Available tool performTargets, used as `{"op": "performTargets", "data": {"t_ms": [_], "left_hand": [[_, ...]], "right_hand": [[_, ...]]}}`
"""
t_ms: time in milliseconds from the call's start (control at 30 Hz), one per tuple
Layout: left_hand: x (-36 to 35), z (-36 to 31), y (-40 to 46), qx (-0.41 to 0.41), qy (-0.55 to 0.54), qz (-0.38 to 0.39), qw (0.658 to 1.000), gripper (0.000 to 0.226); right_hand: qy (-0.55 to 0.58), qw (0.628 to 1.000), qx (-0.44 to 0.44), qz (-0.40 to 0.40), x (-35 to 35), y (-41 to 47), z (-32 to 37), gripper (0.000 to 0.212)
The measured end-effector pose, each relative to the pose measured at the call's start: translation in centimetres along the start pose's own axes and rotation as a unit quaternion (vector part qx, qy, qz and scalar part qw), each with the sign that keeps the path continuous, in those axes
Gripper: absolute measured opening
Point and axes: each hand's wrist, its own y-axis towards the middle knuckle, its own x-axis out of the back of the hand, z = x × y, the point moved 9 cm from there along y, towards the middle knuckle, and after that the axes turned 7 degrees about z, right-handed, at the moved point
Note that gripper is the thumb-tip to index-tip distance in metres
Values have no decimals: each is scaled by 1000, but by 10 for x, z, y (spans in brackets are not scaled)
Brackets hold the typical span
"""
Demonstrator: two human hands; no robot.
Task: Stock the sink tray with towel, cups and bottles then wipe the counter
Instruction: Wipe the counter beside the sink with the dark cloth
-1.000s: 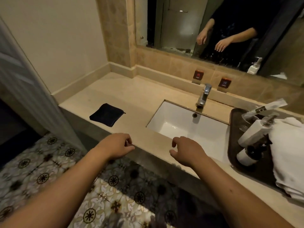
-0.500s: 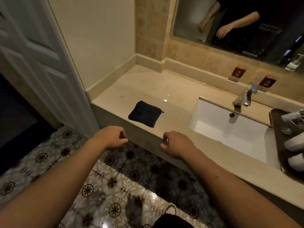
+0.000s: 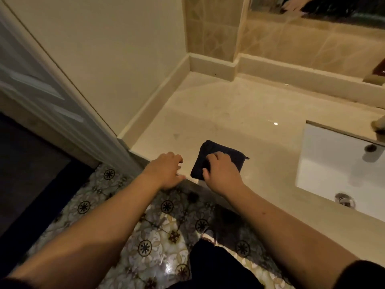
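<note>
A folded dark cloth (image 3: 214, 150) lies on the beige stone counter (image 3: 229, 113) near its front edge. My right hand (image 3: 220, 172) rests on top of the cloth with its fingers curled over it and the thumb at the near edge. Just left of the cloth, my left hand (image 3: 166, 170) hovers at the counter's front edge with its fingers loosely apart and nothing in it. The tray with the towel, cups and bottles is out of view.
The white sink basin (image 3: 333, 163) is set in the counter at the right, with a metal drain (image 3: 344, 199). A wall and a raised stone rim (image 3: 158, 94) bound the counter on the left and back. A white door (image 3: 41, 84) stands at the left above the patterned floor (image 3: 150, 243).
My view has swung left, so the tray has left the frame. Both hands moved forward to the counter, and my right hand has come down on the dark cloth.
</note>
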Motion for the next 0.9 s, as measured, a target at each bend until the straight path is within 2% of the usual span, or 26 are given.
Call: {"op": "performTargets", "data": {"t_ms": [100,300,500,667,767,900], "left_hand": [[4,10,33,-3,29,21,999,84],[6,15,90,-5,8,61,998,129],[3,2,146,-77,27,123,989,160],[0,7,184,-119,56,171,976,171],[8,13,207,-122,93,156,976,170],[16,14,227,-113,105,133,979,172]], "right_hand": [[11,1000,1,-7,-12,29,4,59],[23,999,-34,-32,-33,46,-11,67],[-3,996,-71,-47,-44,44,-17,67],[-14,986,-156,-53,-44,39,-26,80],[-8,971,-231,-59,-42,32,-35,89],[-6,952,-299,-68,-40,17,-53,85]]}}
